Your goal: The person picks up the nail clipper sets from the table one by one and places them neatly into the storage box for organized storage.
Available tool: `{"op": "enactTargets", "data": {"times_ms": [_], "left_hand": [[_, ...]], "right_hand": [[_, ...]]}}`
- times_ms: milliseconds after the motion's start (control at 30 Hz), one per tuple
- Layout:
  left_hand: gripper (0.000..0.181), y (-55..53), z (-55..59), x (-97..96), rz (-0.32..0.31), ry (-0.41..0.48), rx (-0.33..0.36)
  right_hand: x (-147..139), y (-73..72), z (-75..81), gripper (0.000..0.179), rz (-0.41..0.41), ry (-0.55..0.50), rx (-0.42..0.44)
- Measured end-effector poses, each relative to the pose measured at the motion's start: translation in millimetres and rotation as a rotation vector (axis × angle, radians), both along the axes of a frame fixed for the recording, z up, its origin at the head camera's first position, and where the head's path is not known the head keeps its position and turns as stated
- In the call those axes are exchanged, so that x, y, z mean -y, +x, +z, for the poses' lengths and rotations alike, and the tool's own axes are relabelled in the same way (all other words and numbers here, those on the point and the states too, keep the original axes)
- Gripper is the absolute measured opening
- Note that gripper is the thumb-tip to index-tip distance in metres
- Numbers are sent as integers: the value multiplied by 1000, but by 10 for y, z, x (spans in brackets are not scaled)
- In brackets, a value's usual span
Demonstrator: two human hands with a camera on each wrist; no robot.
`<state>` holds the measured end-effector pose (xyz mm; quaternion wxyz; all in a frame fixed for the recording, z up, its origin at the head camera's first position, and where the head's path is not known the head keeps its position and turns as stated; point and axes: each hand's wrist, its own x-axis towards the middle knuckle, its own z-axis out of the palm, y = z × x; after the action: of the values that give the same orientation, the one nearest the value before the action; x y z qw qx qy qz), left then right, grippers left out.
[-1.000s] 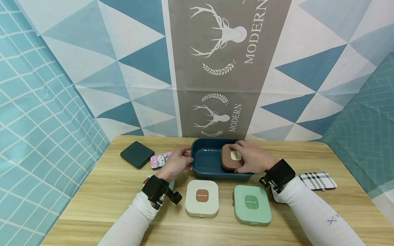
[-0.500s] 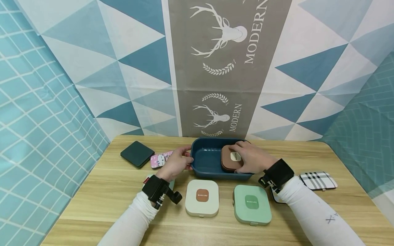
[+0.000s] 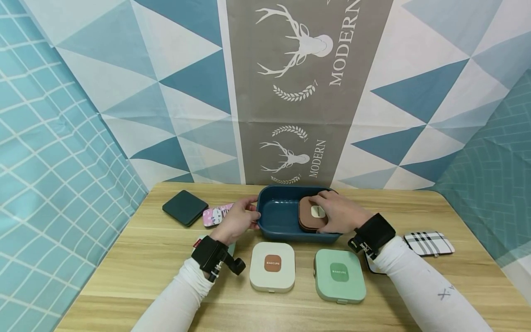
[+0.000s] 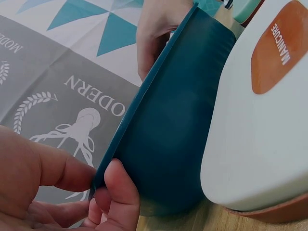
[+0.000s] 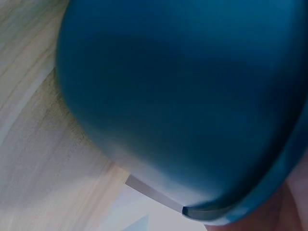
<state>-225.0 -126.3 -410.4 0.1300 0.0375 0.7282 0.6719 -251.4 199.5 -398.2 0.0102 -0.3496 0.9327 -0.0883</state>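
Observation:
A dark blue rectangular bin (image 3: 279,216) stands at the back of the table. My left hand (image 3: 235,220) pinches the bin's left rim between thumb and fingers; the left wrist view shows thumb and fingers (image 4: 121,192) on either side of that edge. Inside the bin, at its right end, sits a square brown manicure case (image 3: 307,213) with a pale label. My right hand (image 3: 342,213) reaches over the right rim and grips this case, thumb at the near side and fingers at the far side. Mostly the bin's outer wall (image 5: 183,96) fills the right wrist view.
In front of the bin lie a cream manicure case (image 3: 261,282) and a mint green one (image 3: 350,288). Left are a dark green case (image 3: 184,207) and a pink cartoon case (image 3: 213,217). A plaid case (image 3: 435,244) lies right. More cases are partly hidden under both wrists.
My right wrist has shifted very slightly left, with the hand staying on the brown case. My left hand and the bin have kept their places.

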Motion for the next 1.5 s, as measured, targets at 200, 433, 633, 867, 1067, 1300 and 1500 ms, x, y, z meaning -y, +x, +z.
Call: {"op": "enactTargets", "data": {"times_ms": [200, 433, 633, 867, 1067, 1300, 1500], "left_hand": [[59, -5, 2, -2, 0, 2, 2], [59, -8, -5, -4, 4, 2, 0], [59, -20, -29, -5, 2, 4, -1], [58, -18, -25, 1, -3, 6, -2], [58, -16, -24, 4, -6, 6, -6], [58, -24, -27, 7, -2, 4, -7], [59, -13, -28, 0, 5, 6, -6]], "right_hand": [[6, -7, 5, 88, -7, 14, 4], [-3, -17, -11, 87, -2, 34, -9], [-2, -19, -29, 87, -1, 41, -18], [5, -28, -42, 88, -11, 41, -22], [4, -36, -44, 88, -7, 48, -29], [15, -29, -33, 89, -9, 65, -19], [20, -28, -37, 89, -9, 69, -10]]}}
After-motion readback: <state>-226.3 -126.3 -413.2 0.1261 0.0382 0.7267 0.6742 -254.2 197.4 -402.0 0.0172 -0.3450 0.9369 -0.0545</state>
